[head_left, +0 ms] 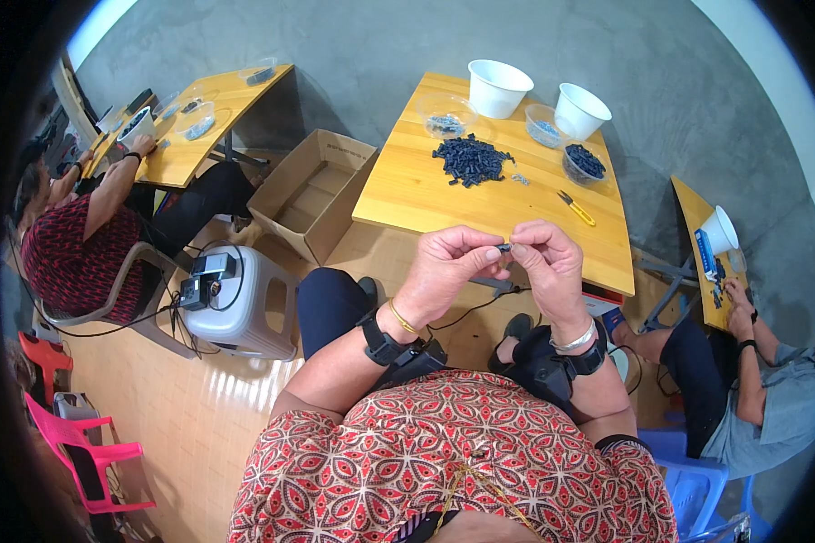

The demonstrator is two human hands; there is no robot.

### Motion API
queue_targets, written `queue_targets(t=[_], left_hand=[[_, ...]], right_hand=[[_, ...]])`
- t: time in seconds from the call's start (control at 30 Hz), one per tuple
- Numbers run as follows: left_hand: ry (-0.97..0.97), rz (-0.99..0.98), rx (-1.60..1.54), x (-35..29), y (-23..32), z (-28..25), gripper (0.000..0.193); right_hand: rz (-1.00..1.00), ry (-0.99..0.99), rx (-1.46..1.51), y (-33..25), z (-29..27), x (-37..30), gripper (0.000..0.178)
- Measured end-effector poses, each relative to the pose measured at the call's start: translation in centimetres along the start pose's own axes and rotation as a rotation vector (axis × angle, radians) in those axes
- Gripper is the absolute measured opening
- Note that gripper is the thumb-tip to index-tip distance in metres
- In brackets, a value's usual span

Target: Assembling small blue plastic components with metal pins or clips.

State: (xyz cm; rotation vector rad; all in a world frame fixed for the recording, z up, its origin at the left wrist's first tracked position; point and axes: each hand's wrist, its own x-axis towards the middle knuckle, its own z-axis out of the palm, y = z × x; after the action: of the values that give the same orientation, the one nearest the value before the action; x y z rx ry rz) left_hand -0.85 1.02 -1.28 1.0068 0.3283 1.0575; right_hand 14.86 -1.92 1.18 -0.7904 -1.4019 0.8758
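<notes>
In front of my body, past the table's near edge, both hands meet. My left hand point(453, 258) pinches a small dark plastic piece point(503, 247) between thumb and forefinger. Right beside it, my right hand point(552, 267) is closed in a pinch at the piece's end; whatever lies between those fingertips is too small to make out. Beyond the hands, a heap of small dark blue-black plastic pieces point(471, 161) lies on the wooden table point(398, 195). Tiny grey metal bits point(520, 179) sit beside the heap. Yellow-handled cutters point(578, 209) rest nearer the right edge.
Two white tubs point(500, 89) point(581, 111) and clear bowls of small parts point(584, 165) point(543, 128) point(445, 118) stand on the table's far half. An open cardboard box point(312, 195) and a grey stool point(240, 299) are at left. Co-workers sit on both sides.
</notes>
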Motion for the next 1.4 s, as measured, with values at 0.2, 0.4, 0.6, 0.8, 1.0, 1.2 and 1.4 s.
queue_targets(t=[0.2, 0.4, 0.6, 0.8, 1.0, 1.2, 1.4], left_hand=[[-0.004, 0.017, -0.006, 0.0, -0.1, -0.2, 0.015], [0.024, 0.044, 0.06, -0.2, 0.1, 0.4, 0.014], [0.038, 0.086, 0.086, -0.2, 0.0, 0.6, 0.011], [0.033, 0.089, 0.08, -0.2, 0.1, 0.7, 0.011], [0.025, 0.072, -0.025, -0.3, -0.3, 0.7, 0.011], [0.033, 0.032, -0.168, 0.1, -0.9, 0.2, 0.011], [0.001, 0.009, -0.206, 0.3, -1.2, -0.4, 0.012]], right_hand=[[-0.057, -0.045, -0.083, -0.2, -0.1, 0.0, 0.009], [-0.046, -0.031, -0.152, -0.5, -0.4, -0.1, 0.01], [-0.053, -0.021, -0.15, -1.3, 0.4, -0.4, 0.009], [-0.085, -0.007, -0.11, -0.3, 0.2, -0.5, 0.008], [-0.029, -0.023, 0.016, -0.4, 0.8, -0.9, 0.008], [0.053, -0.006, -0.019, 0.5, -0.1, -1.2, 0.028], [-0.042, -0.164, -0.463, -0.8, -0.5, -0.7, 0.054]])
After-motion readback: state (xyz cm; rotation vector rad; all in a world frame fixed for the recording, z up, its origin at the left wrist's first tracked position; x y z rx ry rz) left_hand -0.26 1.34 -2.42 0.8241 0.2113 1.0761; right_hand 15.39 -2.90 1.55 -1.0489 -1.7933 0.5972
